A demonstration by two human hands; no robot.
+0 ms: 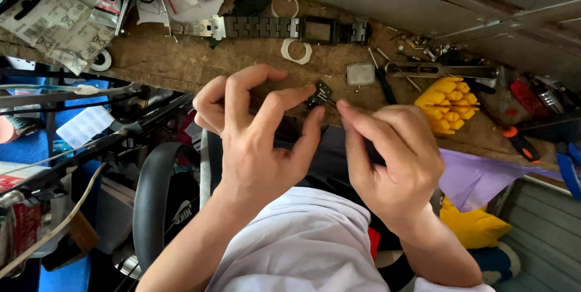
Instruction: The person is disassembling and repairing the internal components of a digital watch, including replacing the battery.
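Up close over the wooden workbench (181, 62), I pinch a small black watch-band link (319, 93) between the thumb and forefinger of my left hand (254, 141), fingers closed tight on it so the tiny part stays level at eye line and cannot drop into the clutter below. My right hand (390, 159) closes from the other side, thumb and forefinger pressed together at the link's edge, apparently on a thin pin too small to make out.

Just beyond the link, farther back on the bench, lies the black metal watch bracelet (272, 27), stretched flat with its rectangular case frame (319, 29) in line. A white ring bezel (296, 51) rests just in front of the bracelet, a small square glass (361, 74) right of the link, and a yellow watch holder block (448, 104) farther right, all within reach.
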